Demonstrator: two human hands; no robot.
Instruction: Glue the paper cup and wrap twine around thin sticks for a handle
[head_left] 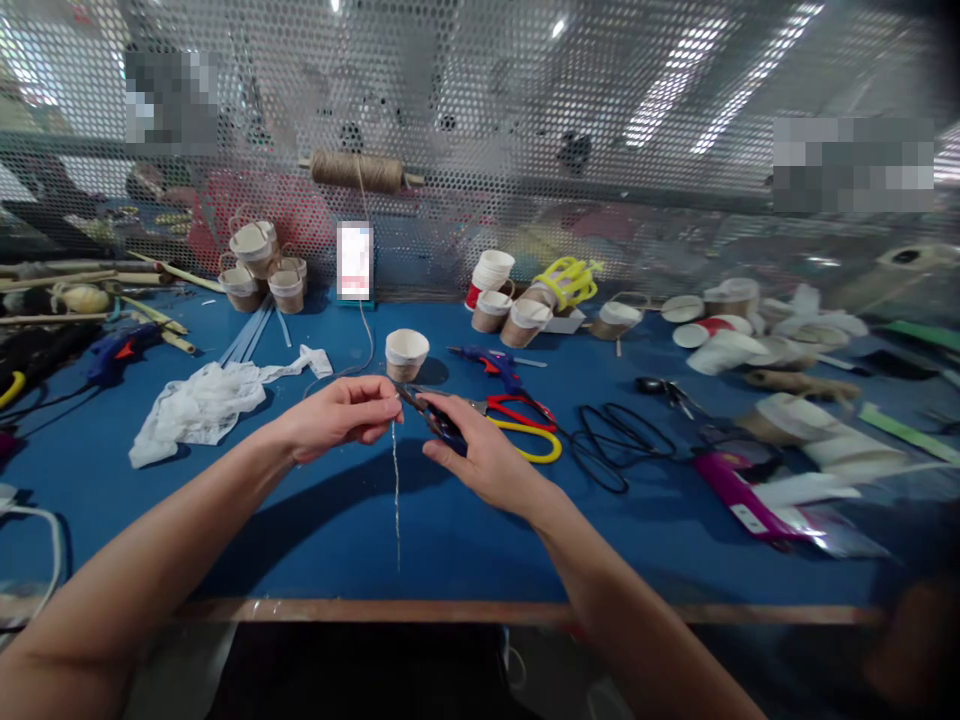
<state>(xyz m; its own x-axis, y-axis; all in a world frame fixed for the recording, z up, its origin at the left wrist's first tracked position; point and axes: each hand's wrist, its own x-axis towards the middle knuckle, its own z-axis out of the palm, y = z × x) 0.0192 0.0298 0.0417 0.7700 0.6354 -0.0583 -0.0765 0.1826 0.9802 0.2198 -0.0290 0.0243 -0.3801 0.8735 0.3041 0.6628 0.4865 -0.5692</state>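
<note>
My left hand (341, 415) pinches the upper end of a thin, twisted, whitish cord (396, 480) between thumb and forefinger. The cord hangs nearly straight down in front of me, thinning to a fine tip. My right fingers are closed around a pair of dark-handled pliers (442, 425); their nose reaches my left fingertips, though I can't tell whether it bites the cord.

Just beyond my hands stands a small, round, brown-and-white cup (406, 355), upright, its white inside showing. Farther off to the right are brown cups with white rims (527, 322), near a bright yellow openwork piece (570, 282). At far left, more twine-handled cups (285, 290) sit piled, one on top; I can't see down into them.

Everything rests on a blue tabletop (322, 530) with a brown front edge. Red-and-yellow-handled scissors (544, 447) lie beside my right hand, crumpled white cloth (206, 405) beyond my left forearm. Behind rises a perforated metal panel (450, 60), with a spool of brown twine (356, 172) in front.
</note>
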